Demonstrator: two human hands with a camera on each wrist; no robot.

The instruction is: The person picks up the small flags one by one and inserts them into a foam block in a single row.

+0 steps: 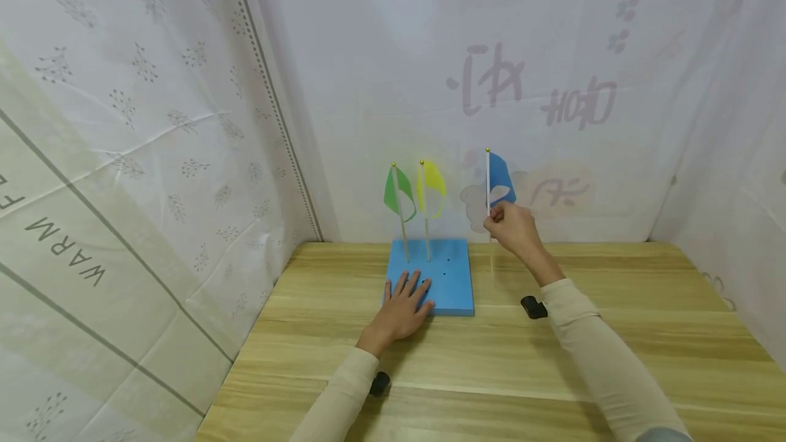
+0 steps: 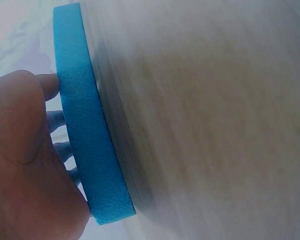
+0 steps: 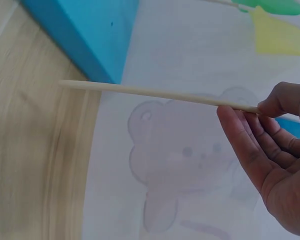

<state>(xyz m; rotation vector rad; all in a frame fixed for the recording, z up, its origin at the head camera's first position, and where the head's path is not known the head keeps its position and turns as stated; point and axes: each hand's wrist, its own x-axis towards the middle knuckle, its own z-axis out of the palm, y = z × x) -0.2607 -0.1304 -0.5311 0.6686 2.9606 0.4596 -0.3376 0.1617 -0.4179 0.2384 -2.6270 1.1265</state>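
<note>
My right hand (image 1: 512,227) pinches the thin wooden stick (image 3: 155,93) of a blue flag (image 1: 500,176) between thumb and fingertips. The flag stands upright, its bare lower end pointing down to the right of a blue foam block (image 1: 454,292). My left hand (image 1: 402,311) rests with fingers spread on the near left part of that block; the left wrist view shows the block's thick side (image 2: 87,110) beside the palm. A green flag (image 1: 396,193) and a yellow flag (image 1: 432,186) stand in the block's back part, the green one leaning slightly. Small holes dot the block's top.
The block lies on a wood-grain table (image 1: 614,360), near its back edge. Behind it hangs a pale printed curtain (image 1: 381,53), with another patterned curtain (image 1: 153,121) on the left. Black wrist devices (image 1: 533,307) show beside both forearms.
</note>
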